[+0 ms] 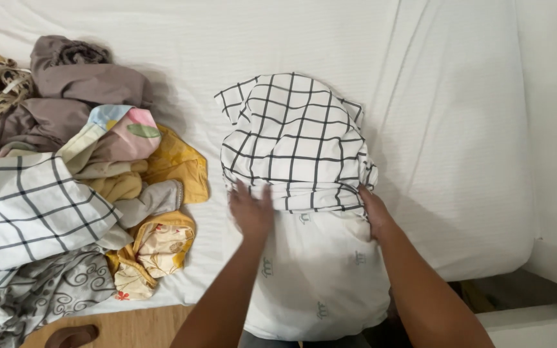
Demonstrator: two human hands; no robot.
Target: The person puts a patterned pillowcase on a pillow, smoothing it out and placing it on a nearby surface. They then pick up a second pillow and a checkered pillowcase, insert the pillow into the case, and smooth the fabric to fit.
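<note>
Both hands are on the work at the near edge of the bed point(459, 129). A white pillow point(320, 277) lies with its long axis running near to far, its near end hanging off the mattress toward the person, its far end inside the black-and-white checked pillowcase point(294, 138). The case's bunched open hem sits straight across the pillow, right at the fingertips.

The left hand point(251, 211) lies flat on top, fingers point(243, 193) spread and pointing far, pressing on the hem at its left side; whether it pinches any cloth, I cannot tell. The right hand point(373, 216) wraps the right edge of the pillow, fingers curled round the hem there, apparently gripping it. Both hands are level with each other, one on each side of the long axis, the cased part lying just beyond them.

Off to the left, well apart, a heap of mixed laundry point(78, 174) covers the bed.
</note>
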